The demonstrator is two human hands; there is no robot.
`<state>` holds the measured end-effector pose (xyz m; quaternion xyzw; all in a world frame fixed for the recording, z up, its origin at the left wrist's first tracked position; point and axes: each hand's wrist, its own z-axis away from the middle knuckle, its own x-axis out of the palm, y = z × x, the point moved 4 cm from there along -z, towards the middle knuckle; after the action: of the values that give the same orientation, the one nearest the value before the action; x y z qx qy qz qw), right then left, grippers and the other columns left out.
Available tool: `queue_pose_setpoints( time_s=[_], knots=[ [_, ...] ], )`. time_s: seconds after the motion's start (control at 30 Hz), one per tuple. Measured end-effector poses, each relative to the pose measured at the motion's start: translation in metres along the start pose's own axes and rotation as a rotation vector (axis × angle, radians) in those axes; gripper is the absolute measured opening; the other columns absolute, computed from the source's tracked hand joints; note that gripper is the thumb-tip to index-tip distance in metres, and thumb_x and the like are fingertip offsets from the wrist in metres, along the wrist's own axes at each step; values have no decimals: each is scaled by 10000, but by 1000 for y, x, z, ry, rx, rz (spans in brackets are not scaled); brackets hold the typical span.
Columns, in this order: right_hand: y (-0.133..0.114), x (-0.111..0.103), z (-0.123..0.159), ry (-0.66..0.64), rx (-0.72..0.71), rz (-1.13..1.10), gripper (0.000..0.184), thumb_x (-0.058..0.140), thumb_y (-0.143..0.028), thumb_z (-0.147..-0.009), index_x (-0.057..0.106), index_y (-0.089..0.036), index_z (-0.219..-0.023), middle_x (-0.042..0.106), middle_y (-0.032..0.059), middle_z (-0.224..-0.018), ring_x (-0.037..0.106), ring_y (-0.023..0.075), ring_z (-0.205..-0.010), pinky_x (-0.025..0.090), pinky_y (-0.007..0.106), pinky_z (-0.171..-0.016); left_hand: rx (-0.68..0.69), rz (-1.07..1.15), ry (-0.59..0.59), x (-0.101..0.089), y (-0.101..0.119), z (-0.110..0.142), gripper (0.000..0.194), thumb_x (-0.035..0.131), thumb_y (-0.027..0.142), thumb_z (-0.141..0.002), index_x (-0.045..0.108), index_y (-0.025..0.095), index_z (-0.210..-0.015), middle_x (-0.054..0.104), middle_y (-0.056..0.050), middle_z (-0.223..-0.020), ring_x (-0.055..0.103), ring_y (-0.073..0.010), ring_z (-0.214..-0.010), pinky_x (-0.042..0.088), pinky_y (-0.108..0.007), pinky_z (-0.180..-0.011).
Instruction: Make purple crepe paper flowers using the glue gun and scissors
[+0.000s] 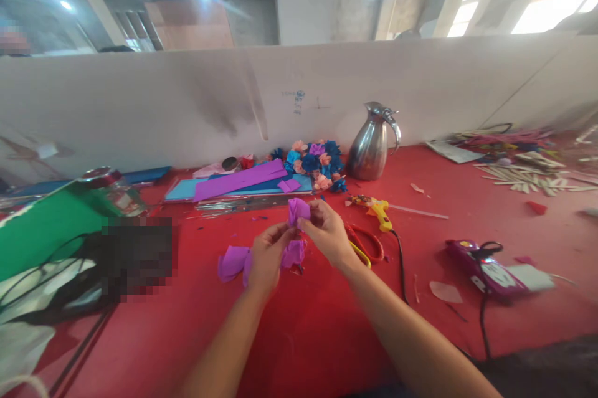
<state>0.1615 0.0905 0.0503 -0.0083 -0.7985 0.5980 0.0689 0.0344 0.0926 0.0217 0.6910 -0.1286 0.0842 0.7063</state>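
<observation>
Both my hands meet above the red table [327, 336], working a strip of purple crepe paper [233, 261]. My right hand [329, 233] pinches the rolled top of the paper, a small purple bud [298, 208]. My left hand [267, 255] is closed around the lower part of the same strip, whose loose end trails to the left onto the table. Red-handled scissors [369, 243] lie just right of my right hand.
A yellow glue gun [378, 210] with a black cord, a steel jug [371, 144], a pile of finished paper flowers [315, 164] and purple and blue paper sheets [243, 181] lie behind. A purple device [486, 268] sits at right, a green sheet [42, 230] at left.
</observation>
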Motion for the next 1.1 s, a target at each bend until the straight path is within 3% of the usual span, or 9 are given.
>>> queue_pose_setpoints(
  time_s=[0.13,0.3,0.63,1.1],
  knots=[
    [0,-2,-1,2,46,5,111,563,-288,-724,567,-185,-766,629,2,-689,575,140,-628,439,260,-601,12,-8,32,-3,1,0,210,748,272,-658,727,159,-834,732,-44,-797,641,-151,-722,469,-251,-703],
    [2,-2,-1,-21,102,87,197,541,-316,-729,578,-176,-595,559,-17,-571,498,120,-563,371,242,-546,46,-34,41,-4,1,-1,220,739,285,-669,734,174,-859,739,-42,-831,647,-161,-772,469,-258,-742],
    [-2,3,2,-34,125,39,204,550,-330,-694,660,-178,-614,563,-13,-559,471,124,-574,353,241,-540,87,-162,108,-7,5,0,271,709,342,-689,738,171,-898,738,-53,-833,651,-193,-806,462,-275,-755],
    [-3,4,3,-66,90,63,187,547,-322,-702,640,-176,-632,588,-4,-594,506,135,-589,374,248,-558,107,-234,151,-12,1,0,293,733,373,-662,746,194,-894,749,-51,-879,654,-206,-825,470,-291,-744]
  ],
)
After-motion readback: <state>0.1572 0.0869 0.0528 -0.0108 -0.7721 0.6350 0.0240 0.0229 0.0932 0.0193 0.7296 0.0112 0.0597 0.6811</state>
